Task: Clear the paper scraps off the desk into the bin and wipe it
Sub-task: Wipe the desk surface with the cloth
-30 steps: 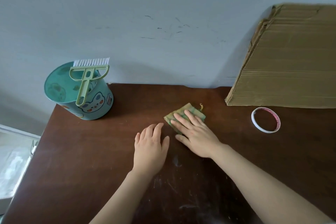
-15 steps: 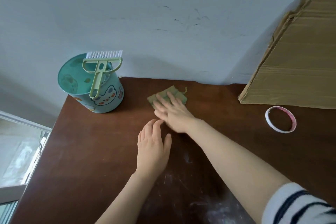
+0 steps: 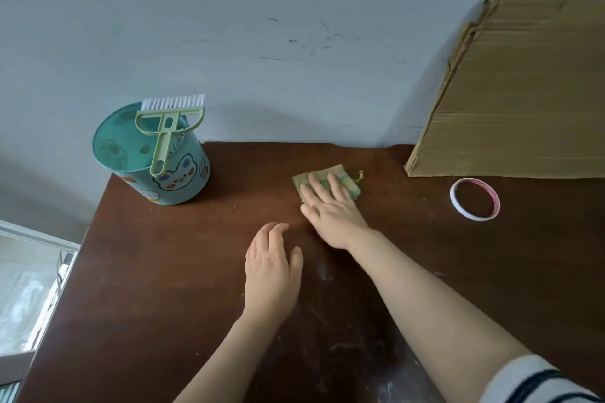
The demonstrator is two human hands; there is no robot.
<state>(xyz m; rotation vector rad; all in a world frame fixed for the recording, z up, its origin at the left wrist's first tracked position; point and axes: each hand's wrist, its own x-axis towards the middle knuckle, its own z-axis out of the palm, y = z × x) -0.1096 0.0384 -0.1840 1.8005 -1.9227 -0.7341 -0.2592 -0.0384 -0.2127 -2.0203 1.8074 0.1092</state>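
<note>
Now: my right hand [image 3: 330,209] flat, pressing cloth [image 3: 350,186]; left hand [image 3: 271,268] flat, empty. Risk: wide stroke knocks tape roll [image 3: 474,217].

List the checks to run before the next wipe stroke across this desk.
1. Cloth under the right hand, fingers flat on it: ok.
2. Left hand flat on the desk, apart from the cloth: ok.
3. Paper scraps gone from the desk: ok for large pieces; tiny specks, cannot tell.
4. White smears near the front edge wiped: not ok.
5. Tape roll lies on the desk right of the cloth, in the way of a rightward stroke: not ok.
6. Bin stands at the back left corner, brush across its rim, away from the cloth: ok.
</note>
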